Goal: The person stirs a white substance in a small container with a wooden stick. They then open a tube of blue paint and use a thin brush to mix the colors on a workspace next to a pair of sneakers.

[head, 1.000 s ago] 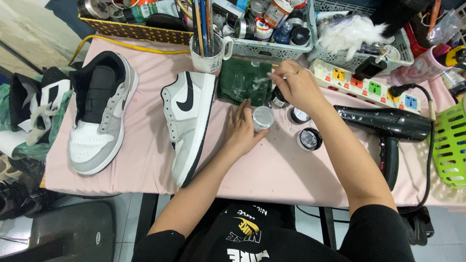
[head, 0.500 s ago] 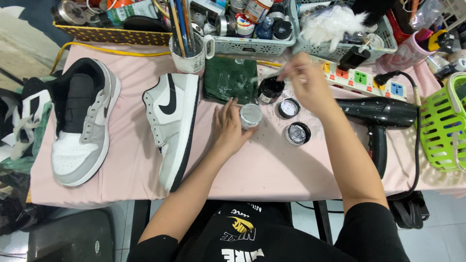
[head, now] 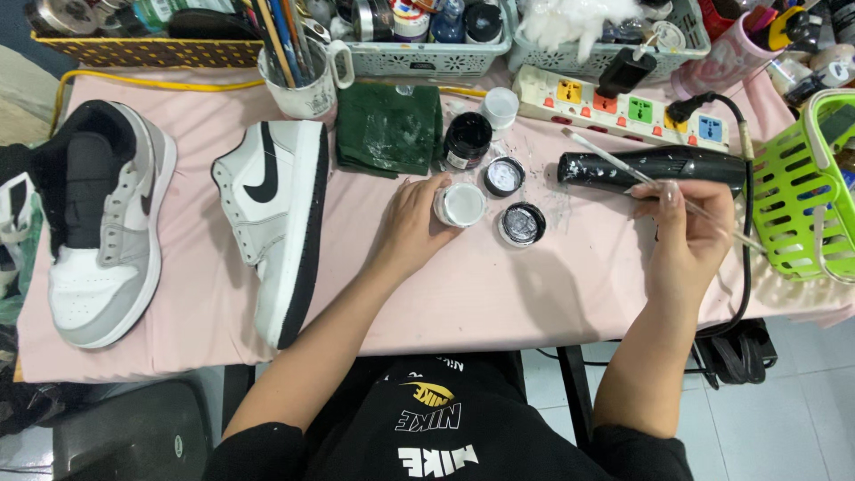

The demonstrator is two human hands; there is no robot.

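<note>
My left hand (head: 411,223) grips a small open jar of white paint (head: 460,205) standing on the pink table cover (head: 499,294). My right hand (head: 686,232) holds a thin paintbrush (head: 623,167), bristle tip up and to the left, over the black hair dryer (head: 659,167). Two round lids (head: 504,175) (head: 522,223) lie beside the jar, and a black paint jar (head: 467,141) stands behind them. A white and black sneaker (head: 274,214) lies on its side left of my left hand.
A grey, white and black sneaker (head: 102,223) sits at the far left. A green cloth (head: 387,129), a mug of brushes (head: 298,76), baskets of paint bottles (head: 427,40), a power strip (head: 632,107) and a green basket (head: 802,187) line the back and right.
My right hand has drawn the brush away from the jars, rightward and toward me, to above the hair dryer. My left hand stays on the white jar. The camera moved closer.
</note>
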